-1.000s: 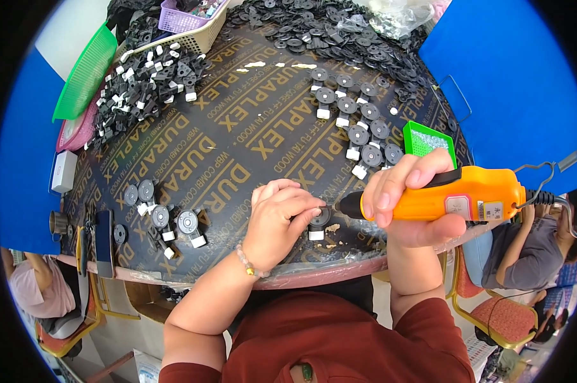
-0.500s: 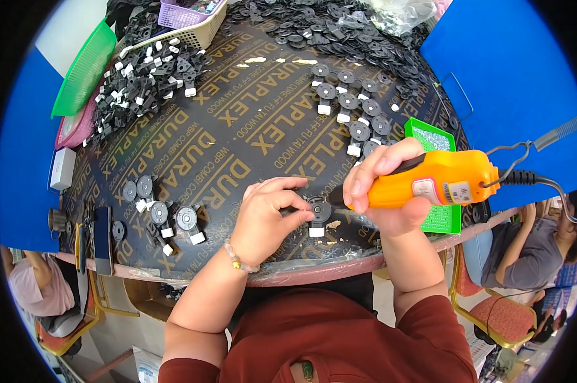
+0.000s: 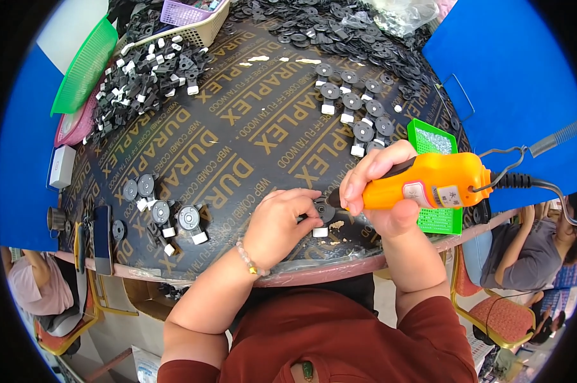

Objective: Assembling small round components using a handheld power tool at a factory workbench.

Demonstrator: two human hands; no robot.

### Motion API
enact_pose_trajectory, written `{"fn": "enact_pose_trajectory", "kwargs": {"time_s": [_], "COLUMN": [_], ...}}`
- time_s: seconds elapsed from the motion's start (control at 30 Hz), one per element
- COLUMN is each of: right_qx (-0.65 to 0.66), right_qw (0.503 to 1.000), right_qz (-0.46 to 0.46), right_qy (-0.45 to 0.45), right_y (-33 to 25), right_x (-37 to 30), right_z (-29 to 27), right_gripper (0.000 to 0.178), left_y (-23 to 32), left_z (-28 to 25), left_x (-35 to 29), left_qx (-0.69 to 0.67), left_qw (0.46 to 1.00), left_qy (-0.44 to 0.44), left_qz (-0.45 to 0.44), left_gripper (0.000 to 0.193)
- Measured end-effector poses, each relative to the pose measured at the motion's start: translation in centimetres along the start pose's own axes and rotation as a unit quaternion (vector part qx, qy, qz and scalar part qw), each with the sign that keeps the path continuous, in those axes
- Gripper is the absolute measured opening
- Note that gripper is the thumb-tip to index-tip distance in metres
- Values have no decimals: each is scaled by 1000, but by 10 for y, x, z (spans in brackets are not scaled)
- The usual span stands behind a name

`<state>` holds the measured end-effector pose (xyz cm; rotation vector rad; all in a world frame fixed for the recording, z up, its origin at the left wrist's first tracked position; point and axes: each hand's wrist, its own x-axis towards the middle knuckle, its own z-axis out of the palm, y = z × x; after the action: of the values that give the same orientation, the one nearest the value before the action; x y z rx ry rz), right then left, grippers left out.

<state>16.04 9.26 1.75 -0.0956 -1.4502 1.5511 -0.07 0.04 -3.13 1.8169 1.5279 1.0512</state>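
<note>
My right hand [image 3: 381, 182] is wrapped round an orange electric screwdriver [image 3: 429, 183], held nearly level, with its dark nose pointing left. The nose end is over a black round disc part with a white block [image 3: 320, 231], which lies on the table near its front edge. My left hand [image 3: 285, 220] holds that part from the left, thumb and fingers curled at the disc's edge. The screwdriver's nose and my fingers hide much of the disc, and the bit's tip cannot be made out. A green tray [image 3: 443, 220] of small silvery pieces lies partly behind the screwdriver.
Similar disc parts [image 3: 351, 101] stand grouped beyond my right hand, others [image 3: 189, 218] at left. Loose black discs [image 3: 358, 38] and black-and-white pieces [image 3: 141, 76] are heaped at the back. A phone [image 3: 102, 233] lies at left. A cable [image 3: 543, 182] and spring [image 3: 556, 137] trail right from the screwdriver.
My left hand has shifted right, closer round the disc part. The screwdriver has moved slightly left, its nose now over the disc.
</note>
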Motion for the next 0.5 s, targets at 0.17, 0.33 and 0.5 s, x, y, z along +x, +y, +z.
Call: {"fn": "enact_pose_trajectory", "kwargs": {"time_s": [0.17, 0.33, 0.5], "right_qx": [-14, 1, -36], "right_qw": [999, 1000, 998], "right_qz": [31, 26, 44], "right_qy": [-6, -12, 22], "right_y": [-3, 0, -5], "right_x": [5, 6, 7], "right_z": [13, 17, 4], "right_gripper": [57, 51, 56], "left_y": [1, 4, 3], "left_z": [0, -2, -2], "left_x": [2, 2, 0], "left_qx": [9, 32, 57], "left_qw": [1000, 999, 997], "left_qy": [-9, -24, -47], "left_qz": [10, 11, -14], "left_gripper": [12, 12, 10]}}
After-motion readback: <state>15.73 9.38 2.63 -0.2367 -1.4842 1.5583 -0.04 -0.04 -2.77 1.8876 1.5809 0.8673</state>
